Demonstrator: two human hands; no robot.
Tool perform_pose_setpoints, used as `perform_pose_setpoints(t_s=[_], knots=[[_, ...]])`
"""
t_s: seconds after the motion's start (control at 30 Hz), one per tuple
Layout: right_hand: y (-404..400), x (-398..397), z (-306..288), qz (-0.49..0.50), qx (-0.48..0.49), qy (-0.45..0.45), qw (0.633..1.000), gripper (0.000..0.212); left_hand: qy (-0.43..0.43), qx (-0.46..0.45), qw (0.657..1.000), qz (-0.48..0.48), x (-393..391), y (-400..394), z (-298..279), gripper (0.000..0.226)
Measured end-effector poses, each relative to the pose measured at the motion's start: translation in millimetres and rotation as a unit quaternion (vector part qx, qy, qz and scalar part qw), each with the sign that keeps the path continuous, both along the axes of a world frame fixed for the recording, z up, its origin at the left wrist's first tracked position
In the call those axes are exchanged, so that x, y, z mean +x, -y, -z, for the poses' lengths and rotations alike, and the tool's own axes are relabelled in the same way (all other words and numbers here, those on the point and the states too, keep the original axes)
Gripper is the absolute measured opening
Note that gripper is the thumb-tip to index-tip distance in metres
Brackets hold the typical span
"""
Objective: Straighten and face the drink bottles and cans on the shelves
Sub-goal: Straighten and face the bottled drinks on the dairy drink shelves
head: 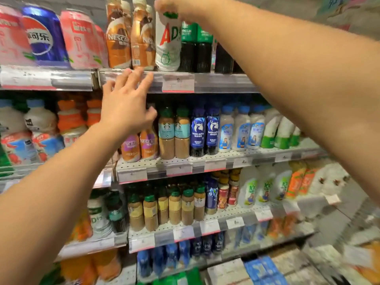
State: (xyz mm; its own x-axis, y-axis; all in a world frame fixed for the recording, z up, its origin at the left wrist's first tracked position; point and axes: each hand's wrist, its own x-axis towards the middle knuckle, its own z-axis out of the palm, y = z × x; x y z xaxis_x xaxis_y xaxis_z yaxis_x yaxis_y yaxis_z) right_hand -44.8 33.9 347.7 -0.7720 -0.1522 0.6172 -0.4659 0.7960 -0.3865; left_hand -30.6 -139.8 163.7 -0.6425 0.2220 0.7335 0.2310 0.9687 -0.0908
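The right hand (174, 7) reaches to the top shelf (216, 82), and its fingers (164, 6) curl over the green cap of a white AD bottle (167, 44), gripping it at the very top; the bottle stands on the shelf edge, tilted a little, with its red and green lettering facing out. Just to the left of those fingers stand two orange-brown Nescafe bottles (118, 42), and further left a blue Pepsi can (44, 33) sits between pink cans (79, 41). To the right of the gripped bottle, dark bottles with green labels (195, 50) stand close beside it. The left hand (127, 105) hovers below, its fingers (127, 77) spread and straight, holding nothing, the tips at the price rail of the top shelf, right under the Nescafe bottles. Beneath that palm, on the second shelf (185, 163), stand two more Nescafe bottles (139, 147), then to the right Starbucks bottles (173, 134), blue Luckin coffee bottles (205, 132) and white bottles with blue caps (240, 130). Lower shelves carry further rows of coffee bottles, blurred.
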Motion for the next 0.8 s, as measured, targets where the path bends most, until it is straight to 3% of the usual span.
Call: perform_pose_setpoints(t_s=[0.17, 0.23, 0.33, 0.43, 0.8], knots=[[-22.1, 29.4, 27.6, -0.024, -0.038, -0.053, 0.998, 0.034, 0.035, 0.029, 0.999, 0.011, 19.4, -13.2, 3.0, 0.075], [-33.4, 41.0, 39.0, -0.045, -0.087, -0.125, 0.987, 0.034, 0.027, 0.038, 0.999, 0.025, 33.4, -22.0, 11.7, 0.072], [-50.4, 60.7, 58.2, -0.041, -0.104, -0.237, 0.965, 0.052, 0.011, 0.036, 0.999, 0.038, 53.4, -34.7, 21.9, 0.069], [-66.9, 79.0, 87.3, -0.072, -0.124, -0.224, 0.964, 0.059, 0.010, 0.037, 0.999, 0.036, 69.4, -45.9, 25.8, 0.067], [-117.2, 113.5, 178.3, -0.110, -0.104, -0.130, 0.980, 0.057, 0.030, 0.048, 0.998, 0.022, 114.5, -59.3, 66.8, 0.050]])
